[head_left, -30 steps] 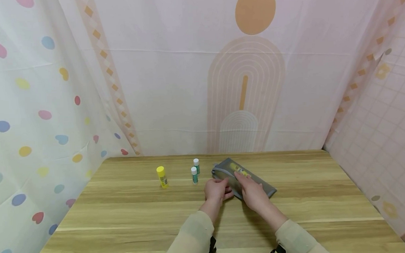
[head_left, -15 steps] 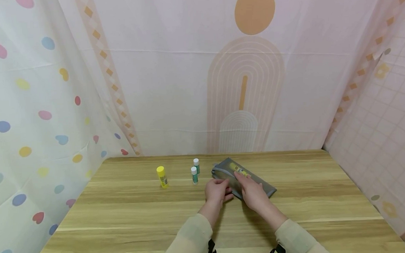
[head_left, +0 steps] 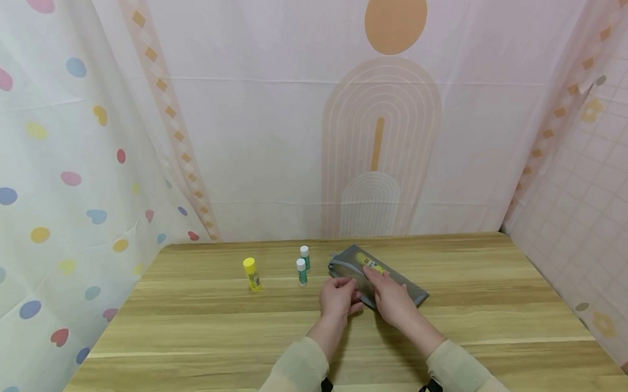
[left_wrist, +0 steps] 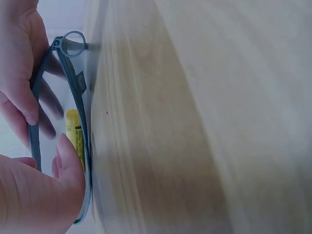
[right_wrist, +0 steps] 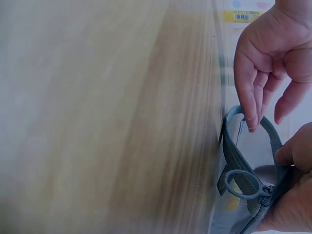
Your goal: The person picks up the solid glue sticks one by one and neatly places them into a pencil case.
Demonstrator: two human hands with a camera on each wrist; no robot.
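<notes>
Well, in the head view the grey pouch (head_left: 351, 265) lies slantwise on the wooden table (head_left: 205, 338), with a yellow tube (head_left: 370, 263) showing through it; the right hand (head_left: 394, 297) grips its edge, while the left hand (head_left: 339, 298) is at the near end of its mouth. To the left, a yellow glue stick (head_left: 252, 275) and two small white-capped sticks (head_left: 301, 272) stand upright. The left wrist view shows the right thumb and fingers pinching one band of the gaping mouth, near the pull ring (left_wrist: 73, 44). In the right wrist view, the left fingers, fairly straight and apart from the thumb, touch the rim.
</notes>
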